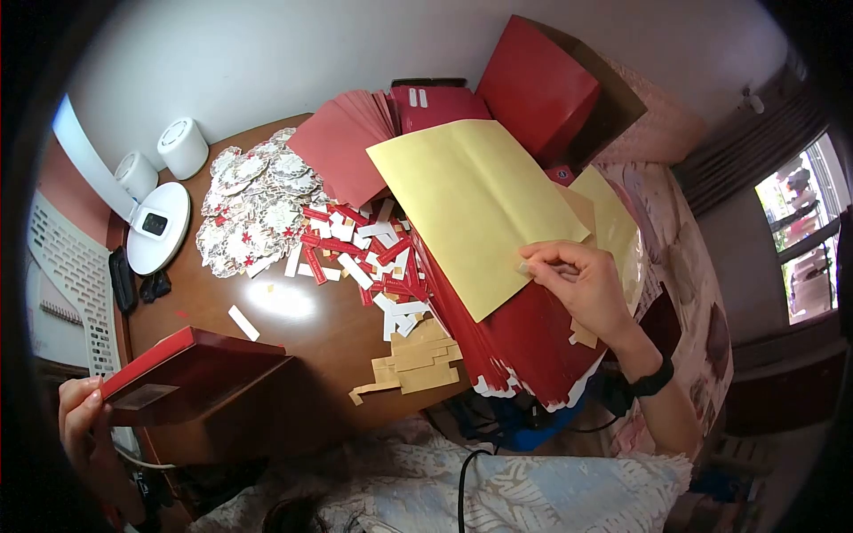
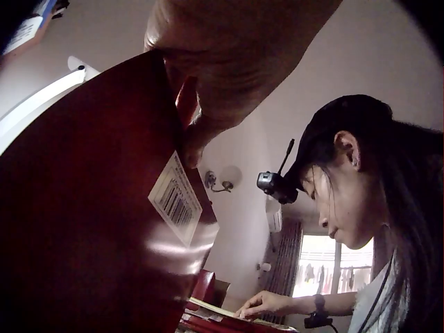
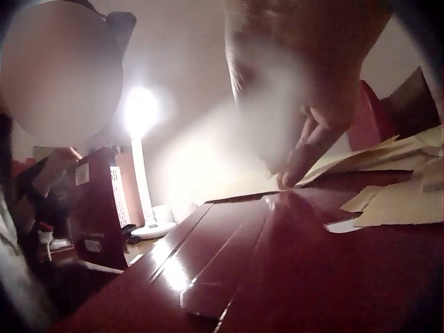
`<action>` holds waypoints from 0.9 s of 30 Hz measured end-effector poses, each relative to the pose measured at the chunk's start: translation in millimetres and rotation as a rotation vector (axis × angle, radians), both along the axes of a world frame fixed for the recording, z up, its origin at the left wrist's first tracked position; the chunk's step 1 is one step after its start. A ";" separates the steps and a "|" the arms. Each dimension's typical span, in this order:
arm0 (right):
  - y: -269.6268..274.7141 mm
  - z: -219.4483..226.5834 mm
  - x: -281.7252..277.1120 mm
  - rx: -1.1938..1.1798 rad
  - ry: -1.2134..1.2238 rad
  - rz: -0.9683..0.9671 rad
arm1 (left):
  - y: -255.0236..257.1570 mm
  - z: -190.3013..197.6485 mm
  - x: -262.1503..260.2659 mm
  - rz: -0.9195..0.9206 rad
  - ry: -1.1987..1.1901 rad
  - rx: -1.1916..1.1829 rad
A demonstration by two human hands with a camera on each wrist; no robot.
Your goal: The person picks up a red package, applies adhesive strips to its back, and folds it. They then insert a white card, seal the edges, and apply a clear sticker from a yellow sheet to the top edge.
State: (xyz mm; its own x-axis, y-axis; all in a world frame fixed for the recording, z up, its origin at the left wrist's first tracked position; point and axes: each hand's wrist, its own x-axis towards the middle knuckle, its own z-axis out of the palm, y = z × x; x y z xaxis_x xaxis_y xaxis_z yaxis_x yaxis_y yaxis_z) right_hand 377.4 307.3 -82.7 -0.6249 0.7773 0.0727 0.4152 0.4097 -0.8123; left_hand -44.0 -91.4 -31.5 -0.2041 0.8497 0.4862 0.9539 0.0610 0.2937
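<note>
At the lower left of the head view, my left hand [image 1: 84,417] grips the end of a red box [image 1: 200,360], held tilted. Its barcode label [image 2: 177,201] faces the left wrist camera, with the left hand [image 2: 236,55] at the box's upper edge. My right hand [image 1: 582,284] has thumb and forefinger pinched on a small pale piece [image 1: 524,266], over the lower right edge of a yellow sheet [image 1: 471,204]. That sheet lies across a stack of red folded covers [image 1: 533,342]. In the right wrist view the fingertips are partly blurred.
White ornate cutouts [image 1: 253,204], red and white strips [image 1: 355,253] and tan pieces [image 1: 418,360] lie on the brown table [image 1: 311,355]. Pink-red sheets [image 1: 342,147] and a large red box [image 1: 542,84] stand behind. A lamp base [image 1: 158,229] is at left.
</note>
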 end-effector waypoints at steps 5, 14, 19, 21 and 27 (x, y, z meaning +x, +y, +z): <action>9.2 -0.1 4.0 -0.284 0.129 -0.069 | 4.0 1.0 4.4 -0.012 0.015 0.029; -12.5 37.5 3.1 -0.298 0.223 -0.150 | 30.4 -0.9 18.2 -0.134 0.078 0.152; -74.3 79.5 -18.6 0.037 0.292 -0.056 | 50.4 10.1 48.3 -0.128 0.128 0.196; -95.1 91.9 -27.4 0.819 0.113 0.113 | 54.3 11.4 54.9 -0.104 0.154 0.200; -160.7 113.7 -69.5 1.197 0.109 0.376 | 59.8 9.3 65.6 -0.265 0.117 0.295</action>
State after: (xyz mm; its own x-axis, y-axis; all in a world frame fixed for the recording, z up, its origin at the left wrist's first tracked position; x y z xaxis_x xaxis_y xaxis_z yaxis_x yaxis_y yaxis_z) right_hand 308.0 146.6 30.9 -0.7391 -0.0356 0.6726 0.0675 0.9897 0.1266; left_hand 21.5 -31.5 -22.2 0.0741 0.6859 0.7239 0.9534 -0.2616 0.1503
